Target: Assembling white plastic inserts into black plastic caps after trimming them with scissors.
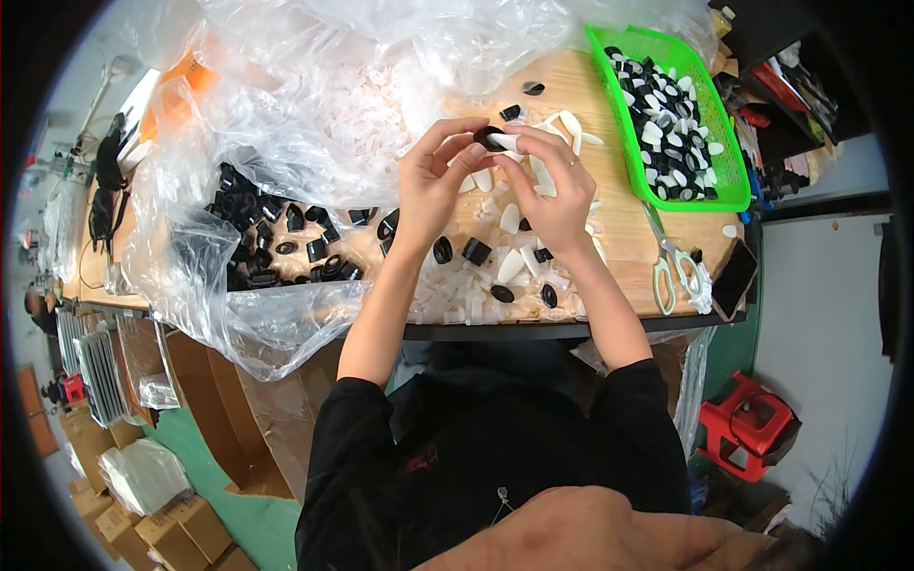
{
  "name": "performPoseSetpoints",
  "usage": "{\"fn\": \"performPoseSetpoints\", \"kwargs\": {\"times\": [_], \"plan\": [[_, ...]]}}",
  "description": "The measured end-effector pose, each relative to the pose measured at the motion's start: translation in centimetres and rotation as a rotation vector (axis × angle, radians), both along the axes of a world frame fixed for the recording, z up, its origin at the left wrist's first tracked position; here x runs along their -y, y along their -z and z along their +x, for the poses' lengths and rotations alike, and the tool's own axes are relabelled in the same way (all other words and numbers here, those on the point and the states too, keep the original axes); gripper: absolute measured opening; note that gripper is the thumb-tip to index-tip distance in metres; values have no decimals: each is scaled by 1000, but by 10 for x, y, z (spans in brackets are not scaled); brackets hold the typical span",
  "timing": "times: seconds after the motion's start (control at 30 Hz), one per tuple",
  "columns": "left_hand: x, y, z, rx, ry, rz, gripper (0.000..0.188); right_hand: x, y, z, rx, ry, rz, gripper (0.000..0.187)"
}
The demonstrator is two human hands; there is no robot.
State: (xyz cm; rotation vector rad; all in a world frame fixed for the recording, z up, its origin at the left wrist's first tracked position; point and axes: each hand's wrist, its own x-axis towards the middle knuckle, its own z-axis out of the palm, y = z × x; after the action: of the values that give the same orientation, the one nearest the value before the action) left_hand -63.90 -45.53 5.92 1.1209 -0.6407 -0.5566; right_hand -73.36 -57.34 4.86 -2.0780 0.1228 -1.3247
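Above the middle of the wooden table my two hands meet. In the fingers of my left hand [436, 171] is a black oval ring-like part [488, 139]. My right hand [552, 181] pinches a white oval piece [505, 143] that sits against the black part's opening; whether it is inside cannot be made out. Under and around my hands lie loose white oval pieces [509, 219], small clear plastic bits [457, 290] and several black parts [476, 251]. More black parts [252, 224] are heaped at the left on a clear plastic bag [286, 333].
A green basket [633, 167] of black and white pieces stands at the right. Scissors [664, 257] and a dark phone [734, 278] lie near the table's right edge. Clear bits [367, 109] are piled at the back under plastic sheeting. A red stool [752, 428] stands on the floor.
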Motion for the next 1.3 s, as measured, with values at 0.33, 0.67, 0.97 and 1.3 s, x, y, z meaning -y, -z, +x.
{"fn": "performPoseSetpoints", "kwargs": {"times": [0.33,0.67,0.97,1.3], "plan": [[1,10,3,18,-14,-87,21,1,-9,-4,43,25,-171,16],[3,6,-1,179,-53,-7,27,2,-10,-4,-25,-21,-18,23],[6,7,-9,344,-213,57,25,0,-4,-5,-162,-329,692,19],[0,6,0,119,-20,72,13,12,-5,-6,-162,-461,881,14]]}}
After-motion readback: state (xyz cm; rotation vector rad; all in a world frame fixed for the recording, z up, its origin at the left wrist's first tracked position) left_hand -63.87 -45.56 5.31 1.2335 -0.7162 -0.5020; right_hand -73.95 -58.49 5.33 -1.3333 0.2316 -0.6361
